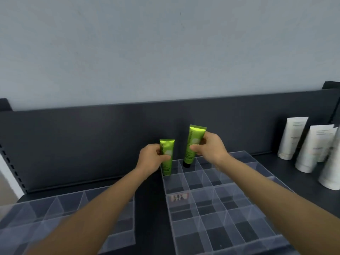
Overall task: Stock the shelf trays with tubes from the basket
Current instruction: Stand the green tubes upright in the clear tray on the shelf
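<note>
We count two hands: the left hand [152, 159] and the right hand [211, 148]. There are two green tubes, the lower green tube [168, 155] and the higher green tube [195, 139]. We see two clear divided trays, the left tray [64, 205] and the right tray [230, 234]. We can make out at least three white tubes [292, 138]; blur hides any others.

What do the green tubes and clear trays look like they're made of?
Left green tube and right green tube: likely soft plastic, glossy, with sheen on flat crimped ends. Left tray and right tray: clear rigid plastic, perhaps acrylic; the dark shelf shows through.
</note>
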